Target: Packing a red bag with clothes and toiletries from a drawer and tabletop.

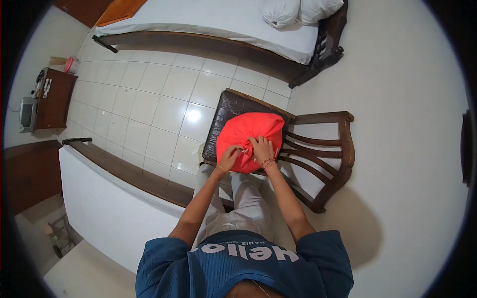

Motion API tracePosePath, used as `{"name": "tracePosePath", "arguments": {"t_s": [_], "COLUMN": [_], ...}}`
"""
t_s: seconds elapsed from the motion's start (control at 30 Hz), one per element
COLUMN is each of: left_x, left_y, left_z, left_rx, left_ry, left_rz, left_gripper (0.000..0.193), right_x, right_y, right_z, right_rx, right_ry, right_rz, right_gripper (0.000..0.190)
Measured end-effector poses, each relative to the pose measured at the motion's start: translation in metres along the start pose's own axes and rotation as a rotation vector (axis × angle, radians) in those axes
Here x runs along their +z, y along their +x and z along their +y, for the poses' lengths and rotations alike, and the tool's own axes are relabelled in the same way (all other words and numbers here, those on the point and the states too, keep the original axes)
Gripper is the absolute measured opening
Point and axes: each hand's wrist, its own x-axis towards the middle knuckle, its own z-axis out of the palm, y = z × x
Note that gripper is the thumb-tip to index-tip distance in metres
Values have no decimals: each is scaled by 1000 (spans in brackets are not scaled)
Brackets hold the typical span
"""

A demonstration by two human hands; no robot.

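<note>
A full, rounded red fabric bag (238, 128) lies on the dark, cracked padded seat (238, 102) of a wooden chair. Its gathered mouth, with a small white cord or strip, faces me. My left hand (231, 156) pinches the gathered cloth on the left side, near the white piece. On the right side, my right hand (261, 148) rests on the bag with bent fingers gripping the gathers. Both hands are close together but apart. Just what lies between the fingertips is partly hidden.
The chair's slatted wooden back (346, 149) stands to the right, near the wall. A bed with a white sheet (208, 18) and white pillows (281, 13) is ahead. Another white mattress (119, 201) lies at lower left. A wooden cabinet (57, 98) stands far left on the tiled floor.
</note>
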Motion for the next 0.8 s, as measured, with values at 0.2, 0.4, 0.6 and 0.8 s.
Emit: {"name": "tracePosePath", "arguments": {"t_s": [0.2, 0.4, 0.6, 0.8], "left_x": [-22, -70, -178, -294], "left_y": [-44, -84, -149, -218], "left_z": [-35, -53, -55, -44], "left_rx": [-148, -639, -621, -557], "left_ry": [313, -320, -1037, -872], "left_rz": [492, 829, 720, 304], "left_gripper": [18, 35, 50, 56], "right_x": [-2, -55, -124, -152], "right_y": [-5, -29, -46, -33], "right_z": [-18, -97, -218, -366], "right_rx": [-62, -156, -124, -415], "right_ry": [290, 675, 815, 643], "right_rz": [86, 144, 134, 155], "right_gripper": [27, 19, 22, 21]}}
